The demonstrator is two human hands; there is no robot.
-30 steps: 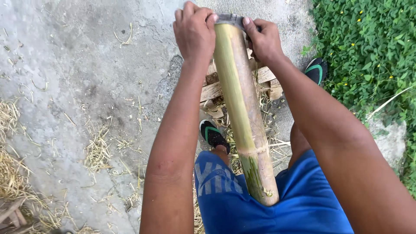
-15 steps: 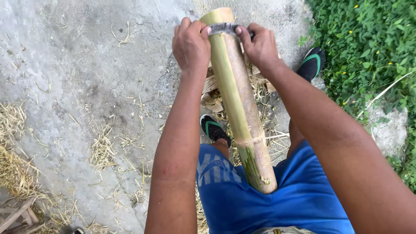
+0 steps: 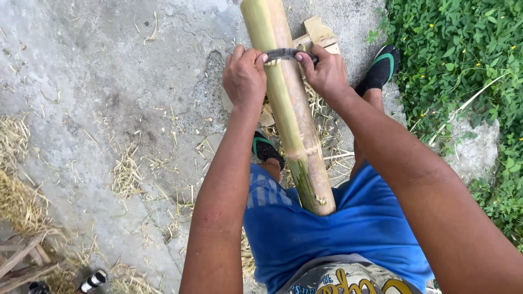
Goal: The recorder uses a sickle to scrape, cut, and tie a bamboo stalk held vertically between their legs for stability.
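A thick green-yellow bamboo pole (image 3: 289,103) leans from my lap out over the concrete, its near end resting against my blue shorts (image 3: 327,228). A curved dark metal blade (image 3: 283,54) lies across the pole. My left hand (image 3: 243,76) grips the blade's left end and my right hand (image 3: 326,71) grips its right end, one on each side of the pole. Pale scraped bamboo shows above the blade.
Wooden blocks (image 3: 318,34) lie under the pole's far part. My feet wear black sandals with green trim (image 3: 379,68), (image 3: 267,149). Straw and shavings (image 3: 128,174) litter the concrete. Green plants (image 3: 463,65) and a stone (image 3: 479,147) lie to the right.
Both hands have drawn the blade along the pole toward me, so more of the pole's far end shows beyond them.
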